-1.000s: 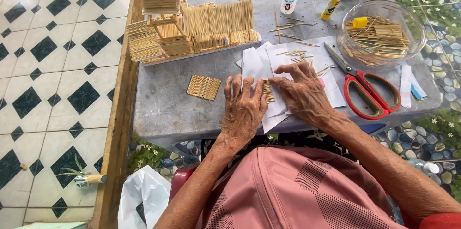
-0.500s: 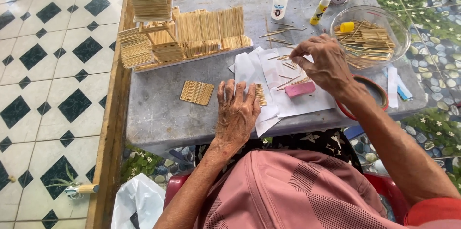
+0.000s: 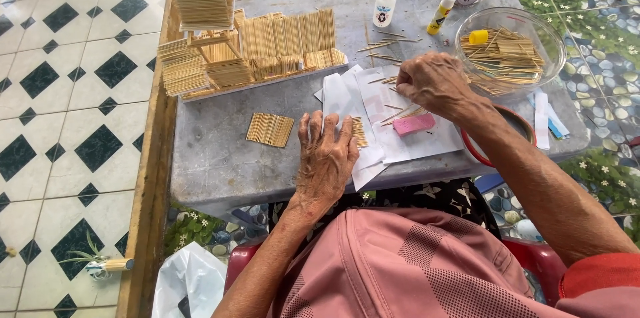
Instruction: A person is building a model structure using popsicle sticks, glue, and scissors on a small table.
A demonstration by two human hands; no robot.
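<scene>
Left hand (image 3: 327, 155) flat, fingers spread, pressing small glued panel of thin wooden sticks (image 3: 359, 133) onto white paper sheets (image 3: 400, 138) on grey bench (image 3: 220, 158). Right hand (image 3: 433, 81) curled over loose sticks (image 3: 400, 115); grip cannot be told.

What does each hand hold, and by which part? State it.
Left hand holds nothing; it presses flat on the small stick panel. Right hand is closed over loose sticks; any grip is hidden.
</scene>
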